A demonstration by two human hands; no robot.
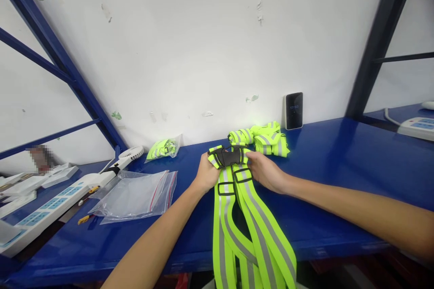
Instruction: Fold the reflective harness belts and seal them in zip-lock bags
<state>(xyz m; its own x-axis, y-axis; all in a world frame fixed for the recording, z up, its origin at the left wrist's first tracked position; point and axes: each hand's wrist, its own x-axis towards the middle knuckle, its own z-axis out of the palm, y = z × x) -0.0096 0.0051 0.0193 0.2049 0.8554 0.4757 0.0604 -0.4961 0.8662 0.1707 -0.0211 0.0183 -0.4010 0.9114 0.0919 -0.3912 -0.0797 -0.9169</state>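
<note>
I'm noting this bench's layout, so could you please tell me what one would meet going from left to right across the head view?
White power strip, clear plastic bags, left hand, black buckle, right hand, black-screened device, second power strip.

Left forearm (161, 230) and right forearm (346, 205) bare and slim, tapering toward the left hand (206, 172) and right hand (266, 170), also bare

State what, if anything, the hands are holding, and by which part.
The left hand and right hand hold a yellow-green reflective strap harness by its upper end, one on each side of the black buckle.
</note>
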